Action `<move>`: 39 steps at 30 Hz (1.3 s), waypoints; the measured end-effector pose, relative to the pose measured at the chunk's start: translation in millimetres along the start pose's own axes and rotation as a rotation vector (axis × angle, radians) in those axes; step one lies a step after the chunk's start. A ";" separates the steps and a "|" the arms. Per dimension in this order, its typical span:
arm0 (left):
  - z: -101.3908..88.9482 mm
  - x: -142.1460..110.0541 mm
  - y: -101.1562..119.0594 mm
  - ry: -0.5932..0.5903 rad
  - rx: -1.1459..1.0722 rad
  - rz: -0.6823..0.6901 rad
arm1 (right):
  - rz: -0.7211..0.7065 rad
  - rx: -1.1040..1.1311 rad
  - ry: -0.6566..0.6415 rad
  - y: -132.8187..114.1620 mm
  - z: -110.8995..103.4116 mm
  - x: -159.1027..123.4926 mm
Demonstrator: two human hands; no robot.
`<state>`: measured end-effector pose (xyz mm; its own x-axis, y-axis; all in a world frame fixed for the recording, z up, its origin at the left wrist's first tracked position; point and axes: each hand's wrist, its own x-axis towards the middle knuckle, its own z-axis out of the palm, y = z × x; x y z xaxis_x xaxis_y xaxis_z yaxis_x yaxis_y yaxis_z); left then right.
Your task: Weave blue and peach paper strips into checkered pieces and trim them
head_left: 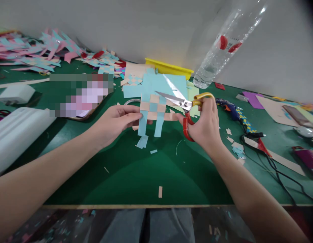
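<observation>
Woven from blue and peach paper strips, a small checkered piece [153,107] hangs over the table with loose strip ends sticking out. My left hand [123,116] pinches its left edge between thumb and fingers. In my right hand [207,121] are scissors [188,106] with one yellow and one red handle; their blades stand apart, pointing up and left above the weave. A fingertip of my right hand meets the end of a peach strip [170,116] that reaches out to the right. Behind the piece lie blue paper sheets [169,82].
A tilted clear bottle [217,57] stands at the back right near a yellow tray [169,68]. Paper strips [45,50] are heaped at the back left, behind a phone [85,98]. Black cables [275,168] run along the right; paper scraps [160,191] dot the green table.
</observation>
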<state>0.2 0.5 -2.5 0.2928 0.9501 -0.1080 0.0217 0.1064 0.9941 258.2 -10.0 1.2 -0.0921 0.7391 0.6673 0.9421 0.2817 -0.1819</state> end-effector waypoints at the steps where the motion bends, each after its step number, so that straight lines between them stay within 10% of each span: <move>1: 0.4 -0.1 0.9 -0.003 0.009 -0.013 | 0.016 -0.001 0.001 2.9 -1.1 1.7; 14: -1.5 0.4 2.7 -0.015 0.121 -0.094 | 0.394 -0.161 -0.348 62.3 6.2 15.9; 33: -1.3 0.5 2.8 -0.018 0.105 -0.166 | 0.155 -0.430 -0.347 71.0 17.1 5.2; 39: -0.6 -0.7 4.7 0.000 0.100 -0.179 | 0.192 -0.008 -0.199 47.0 9.2 9.9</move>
<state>-0.4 0.5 2.2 0.2754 0.9188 -0.2828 0.1683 0.2436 0.9552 298.6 16.2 -7.4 0.0271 0.8845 0.4657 0.9509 0.1209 -0.2849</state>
